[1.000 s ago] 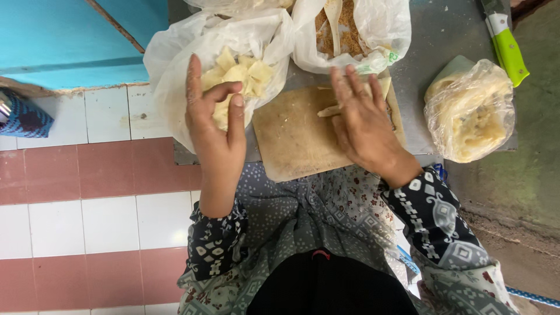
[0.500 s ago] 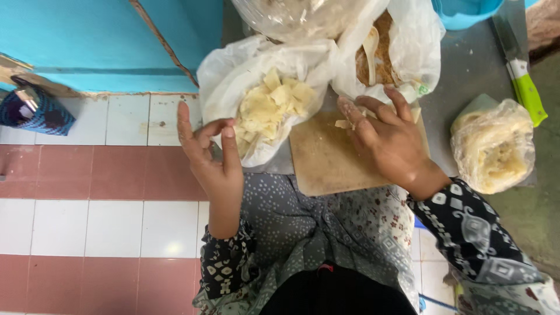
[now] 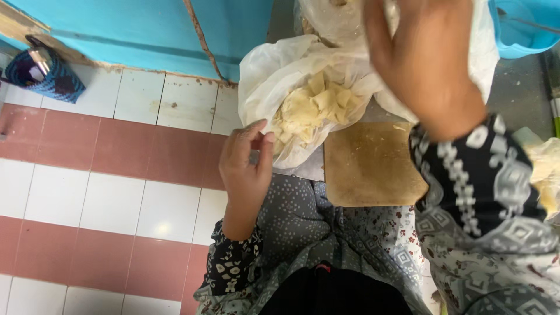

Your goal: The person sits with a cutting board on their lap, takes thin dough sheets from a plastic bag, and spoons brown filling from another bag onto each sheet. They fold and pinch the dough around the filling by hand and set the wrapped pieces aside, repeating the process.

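My left hand (image 3: 245, 166) hovers with loosely curled fingers beside a white plastic bag (image 3: 274, 76) that holds pale yellow cut pieces (image 3: 315, 108); it holds nothing. My right hand (image 3: 423, 61) is raised high and blurred, near a second plastic bag (image 3: 332, 20) at the top. Whether it grips anything cannot be seen. A bare wooden cutting board (image 3: 370, 166) lies on my lap between the two arms.
A blue bowl (image 3: 528, 29) sits at the top right. Another bag of pale food (image 3: 545, 169) is at the right edge. A dark woven pouch (image 3: 41, 76) rests by the turquoise wall (image 3: 146, 29). Red and white floor tiles (image 3: 105, 192) spread to the left.
My right hand rose from the cutting board toward the upper bag, close to the camera. My left hand dropped lower and its fingers curled. The view shifted left.
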Available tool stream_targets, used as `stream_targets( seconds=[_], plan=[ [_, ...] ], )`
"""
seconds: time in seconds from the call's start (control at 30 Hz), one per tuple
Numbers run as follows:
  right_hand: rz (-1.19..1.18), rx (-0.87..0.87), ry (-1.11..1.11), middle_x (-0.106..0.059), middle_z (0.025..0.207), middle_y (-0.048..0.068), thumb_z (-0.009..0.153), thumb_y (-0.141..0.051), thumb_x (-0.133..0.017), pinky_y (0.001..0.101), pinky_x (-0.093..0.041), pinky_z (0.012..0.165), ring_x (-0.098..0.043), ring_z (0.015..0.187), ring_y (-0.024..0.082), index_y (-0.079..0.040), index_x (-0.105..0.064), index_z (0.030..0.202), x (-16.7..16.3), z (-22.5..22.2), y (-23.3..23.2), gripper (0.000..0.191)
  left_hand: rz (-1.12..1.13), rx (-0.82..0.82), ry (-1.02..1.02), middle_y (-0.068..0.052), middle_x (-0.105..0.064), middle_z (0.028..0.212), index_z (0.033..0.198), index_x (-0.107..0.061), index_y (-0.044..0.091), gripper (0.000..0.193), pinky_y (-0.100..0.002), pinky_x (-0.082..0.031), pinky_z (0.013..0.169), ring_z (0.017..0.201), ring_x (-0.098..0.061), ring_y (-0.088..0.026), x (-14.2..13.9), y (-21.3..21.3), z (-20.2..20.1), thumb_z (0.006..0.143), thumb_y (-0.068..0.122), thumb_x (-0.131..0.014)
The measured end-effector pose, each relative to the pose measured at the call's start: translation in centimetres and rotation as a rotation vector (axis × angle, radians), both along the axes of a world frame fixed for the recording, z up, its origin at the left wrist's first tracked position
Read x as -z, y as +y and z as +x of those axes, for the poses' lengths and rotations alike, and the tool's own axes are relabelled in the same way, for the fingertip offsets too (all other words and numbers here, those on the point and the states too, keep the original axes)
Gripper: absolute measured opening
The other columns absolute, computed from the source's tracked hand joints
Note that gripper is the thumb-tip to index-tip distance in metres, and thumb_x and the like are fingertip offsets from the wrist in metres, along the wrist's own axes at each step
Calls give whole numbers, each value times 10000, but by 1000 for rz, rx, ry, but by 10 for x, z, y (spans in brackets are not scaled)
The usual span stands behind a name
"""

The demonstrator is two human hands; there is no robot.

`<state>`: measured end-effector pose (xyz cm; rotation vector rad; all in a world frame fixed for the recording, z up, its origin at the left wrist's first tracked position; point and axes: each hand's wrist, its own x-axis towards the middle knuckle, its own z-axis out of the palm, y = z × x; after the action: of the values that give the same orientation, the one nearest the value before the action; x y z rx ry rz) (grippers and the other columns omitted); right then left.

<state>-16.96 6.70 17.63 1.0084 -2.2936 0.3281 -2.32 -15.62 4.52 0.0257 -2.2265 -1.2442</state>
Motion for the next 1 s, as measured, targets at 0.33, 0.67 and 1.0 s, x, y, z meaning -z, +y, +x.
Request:
stream_targets(
  seconds=[0.33,0.67,1.0],
  plan=[
    [-388,-177,-707,-621,1002,99,903,-6,-803,331,-546,743,-632,847,222,13,-749,1100,127,38,-23,206,-334,-46,14,-105,-659,1019,1164,-701,80,248,-391,-546,744,885,-687,-322,12,22,-18,931,157,-737],
    [-803,-262,-1020,-664,1090,14,947,16,-713,217,-580,852,-670,932,83,-10,-742,1138,135,30,-3,195,407,253,-101,-98,-702,1232,1382,-580,-57,357,-266,-538,968,1138,-681,-115,39,56,-46,1103,165,-603],
    [-895,-178,-1141,-702,959,54,966,22,-712,260,-562,747,-649,822,119,18,-686,1062,145,28,-13,100,1027,373,-267,-6,-682,927,1130,-699,-18,255,-288,-601,870,860,-641,-76,67,42,-55,1068,200,-581]
  ],
)
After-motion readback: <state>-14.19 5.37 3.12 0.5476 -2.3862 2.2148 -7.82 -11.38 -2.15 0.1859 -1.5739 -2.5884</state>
